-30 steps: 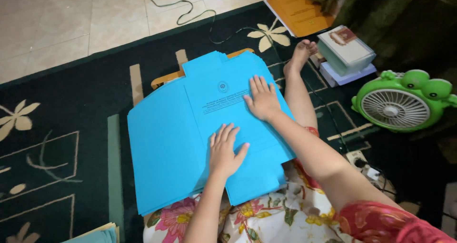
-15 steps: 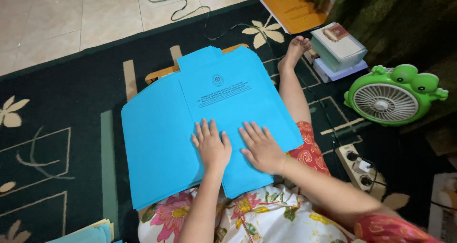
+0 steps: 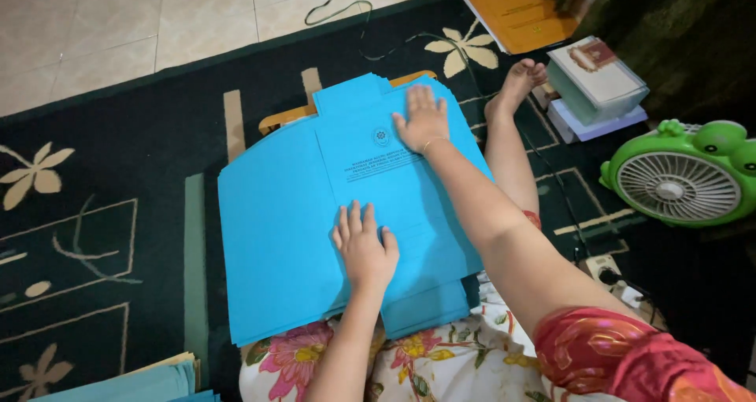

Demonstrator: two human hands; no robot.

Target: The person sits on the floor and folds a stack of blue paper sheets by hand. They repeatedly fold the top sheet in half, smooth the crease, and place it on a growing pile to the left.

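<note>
**Two flat palms on a stack of blue folders**

At the far left, the dark green rug [image 3: 94,213] with its cream flower and line pattern covers most of the floor, and pale floor tiles [image 3: 118,32] show beyond its far edge. In the near left corner lies the edge of another pile of blue sheets [image 3: 134,386].

In the middle sits the stack of bright blue paper folders [image 3: 276,237], spread open across the person's lap and resting on a wooden board [image 3: 291,117] whose far edge peeks out beyond it. The top folder carries a small round emblem and lines of dark print on its right panel.

The left hand [image 3: 365,248] lies on the near part of that right panel, palm down, fingers stretched out and slightly spread; it presses flat and grasps nothing. Further away and to the right, the right hand [image 3: 423,118] lies the same way near the far edge of the top folder, fingers straight and open, holding nothing, with a thin bracelet at the wrist.

Right of the stack, a bare foot [image 3: 516,87] rests on the rug. Beyond it lies an orange folder [image 3: 520,8], and nearer, a stack of boxed paper [image 3: 598,83]. At the far right stands a green frog-shaped fan [image 3: 681,181], and a white power strip [image 3: 610,280] lies nearer, beside the leg.
</note>
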